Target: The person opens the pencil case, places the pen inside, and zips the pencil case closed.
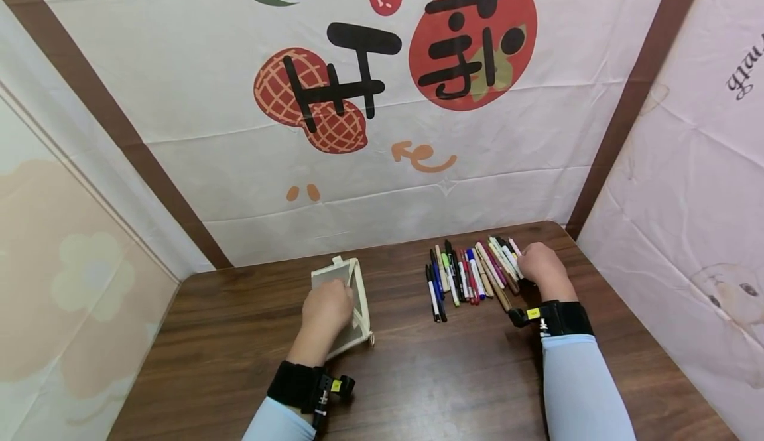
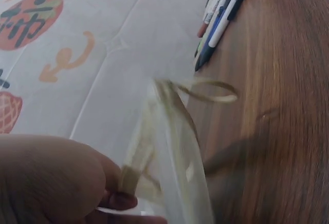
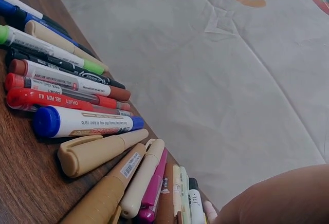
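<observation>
A cream-edged zip pouch (image 1: 359, 288) with a see-through grey face is at the left of the table. My left hand (image 1: 327, 305) grips it from above. In the left wrist view the fingers pinch a strip of the pouch (image 2: 177, 167), blurred, with a loop at its top. My right hand (image 1: 542, 270) is at the right end of a row of pens (image 1: 471, 272), its fingers curled down by a pink pen (image 1: 514, 247). Its fingertips are hidden in both views, so I cannot tell whether they pinch that pen.
Pens and markers lie side by side, among them a blue-capped marker (image 3: 92, 123), a red gel pen (image 3: 56, 99) and a thick tan pen (image 3: 105, 190). Behind the brown wooden table (image 1: 418, 368) hangs a printed cloth (image 1: 227, 182); more cloth flanks both sides.
</observation>
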Available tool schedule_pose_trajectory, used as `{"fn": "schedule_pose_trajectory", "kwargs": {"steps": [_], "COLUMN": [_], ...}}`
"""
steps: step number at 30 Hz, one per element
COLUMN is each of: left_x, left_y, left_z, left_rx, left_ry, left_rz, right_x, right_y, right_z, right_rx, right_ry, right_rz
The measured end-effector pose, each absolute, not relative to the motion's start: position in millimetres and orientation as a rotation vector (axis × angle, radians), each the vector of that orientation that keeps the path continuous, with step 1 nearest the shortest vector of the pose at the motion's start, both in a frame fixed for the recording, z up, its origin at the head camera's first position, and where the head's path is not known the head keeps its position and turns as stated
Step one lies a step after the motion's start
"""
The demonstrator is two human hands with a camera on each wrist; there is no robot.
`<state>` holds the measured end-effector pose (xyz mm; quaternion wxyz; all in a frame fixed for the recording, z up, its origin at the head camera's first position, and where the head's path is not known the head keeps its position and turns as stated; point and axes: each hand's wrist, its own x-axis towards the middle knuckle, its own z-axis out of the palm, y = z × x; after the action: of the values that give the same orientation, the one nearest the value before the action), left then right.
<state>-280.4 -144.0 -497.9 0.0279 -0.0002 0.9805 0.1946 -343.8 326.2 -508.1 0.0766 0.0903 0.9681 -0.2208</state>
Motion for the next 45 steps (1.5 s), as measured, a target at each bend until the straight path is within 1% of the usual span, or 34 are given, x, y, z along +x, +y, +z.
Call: {"fn": "schedule_pose_trajectory", "kwargs": {"steps": [6,13,21,29,40,45], "left_x": [-271.2,-267.0,-265.2,-261.3,-256.3,-255.1], "left_y": [-155.6,-158.3,-161.4,-163.8,-163.2,-160.1], "left_z": [-492.1,-477.7,-469.8,-462.5,-454.0,-452.0], "left_rx": [0.010,0.007,-0.033,-0.059,-0.148,-0.114], "left_ry": [3.035,3.107,3.147,3.126,2.999,2.977], "left_rz": [0.682,0.747,0.842,1.045,1.213,1.276], "right_x": [-342.7,-329.7,-322.4,-322.1,-316.6,-316.3], "right_y": [323.6,323.3,321.3,306.8,263.3,235.4], "right_z": [-506.9,-504.1,-488.6,-474.0,-438.1,-423.9], "right_rx": [0.349,0.452,0.467,0.492,0.301,0.164], "right_ry": [2.874,2.896,2.914,2.937,2.933,2.847], "right_rz": [-0.642,-0.757,-0.897,-1.060,-1.366,-1.520]}}
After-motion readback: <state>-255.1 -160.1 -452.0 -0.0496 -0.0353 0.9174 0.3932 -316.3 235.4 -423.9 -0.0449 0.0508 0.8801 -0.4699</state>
